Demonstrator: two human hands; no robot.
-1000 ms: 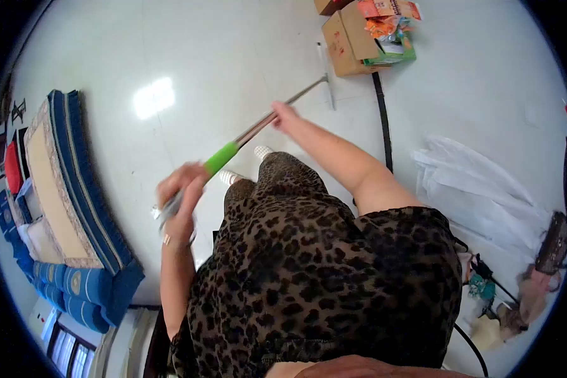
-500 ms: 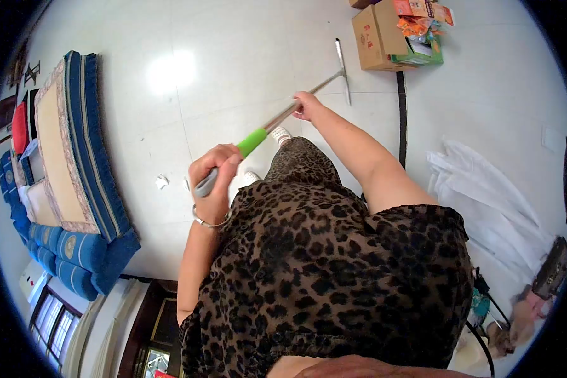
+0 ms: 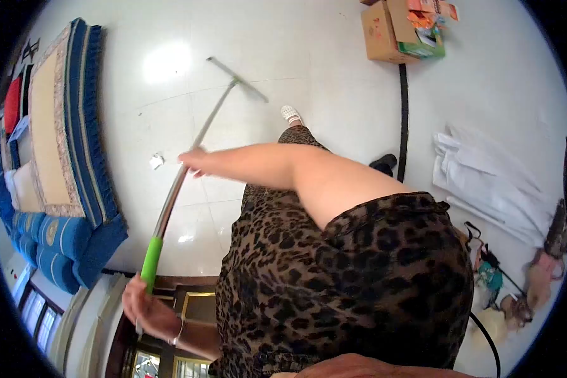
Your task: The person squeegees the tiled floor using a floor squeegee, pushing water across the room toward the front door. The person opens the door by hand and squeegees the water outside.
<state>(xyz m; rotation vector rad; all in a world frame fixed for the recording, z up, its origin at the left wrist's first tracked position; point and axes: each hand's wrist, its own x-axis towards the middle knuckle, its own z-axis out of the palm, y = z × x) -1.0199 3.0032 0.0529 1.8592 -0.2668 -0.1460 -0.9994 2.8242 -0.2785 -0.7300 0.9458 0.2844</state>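
A long metal pole (image 3: 195,143) with a green grip (image 3: 151,261) slants across the view. Its wide flat T-shaped head (image 3: 236,79) lies on the tiled floor at the upper middle. My left hand (image 3: 146,309) is closed round the handle end, at the lower left beside the green grip. Higher up the pole, my right hand (image 3: 194,161) is wrapped round the metal shaft, slightly blurred. A white crumpled scrap (image 3: 157,161) lies on the floor left of the pole. One white shoe (image 3: 291,114) shows right of the head.
A blue and beige sofa (image 3: 57,126) runs along the left. Cardboard box (image 3: 384,34) with packets stands at the upper right. White sheeting (image 3: 485,176) and bags (image 3: 542,277) are on the right. A dark shoe (image 3: 384,164) shows near the black floor strip (image 3: 404,113).
The pole's head has swung left across the floor. My right hand has moved left with the shaft, and my left hand has moved down and left.
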